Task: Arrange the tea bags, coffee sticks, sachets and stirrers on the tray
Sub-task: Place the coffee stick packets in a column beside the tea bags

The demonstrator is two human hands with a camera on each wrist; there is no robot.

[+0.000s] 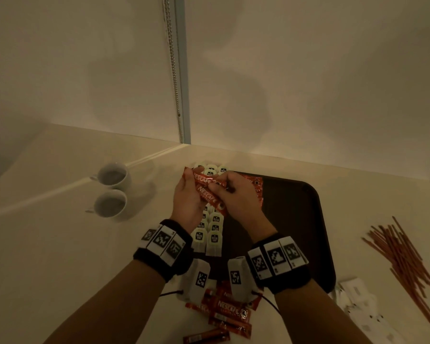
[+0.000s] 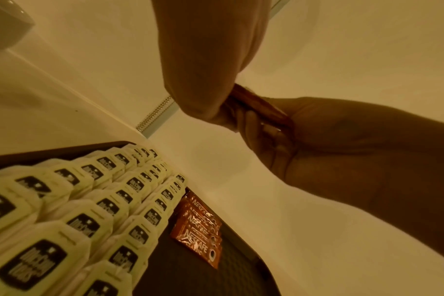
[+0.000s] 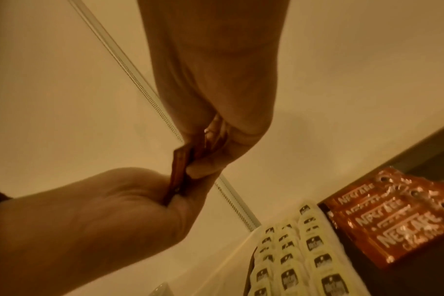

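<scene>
The bench (image 1: 60, 244) is pale and carries everything in view. On it, ahead of the person, sits a dark tray (image 1: 308, 219), its long side running away from the body; this is judged to give room for rows laid front to back.

The tea bags (image 1: 214, 234) occupy the left part of the tray in overlapped rows with labels up — an arrangement that shows each label while saving floor. Just beside them, toward the tray's middle, a short row of coffee sticks (image 2: 200, 232) lies overlapped the same way, so the stick section is judged begun but far from full.

Off the tray, the stirrers (image 1: 402, 269) lie in a loose fan on the bench at the right, the white sachets (image 1: 358, 299) near the tray's right near corner, and a heap of loose sticks (image 1: 224, 316) at the near edge between the forearms. Two cups (image 1: 112, 189) stand to the left, well apart from the tray.

Above the tea bags, the left hand (image 1: 186, 197) grasps a small bundle of sticks (image 1: 209, 192) from below, fingers curled round it. The right hand (image 1: 236, 194) pinches the same bundle from the other side — probably to square the ends before laying them down.
</scene>
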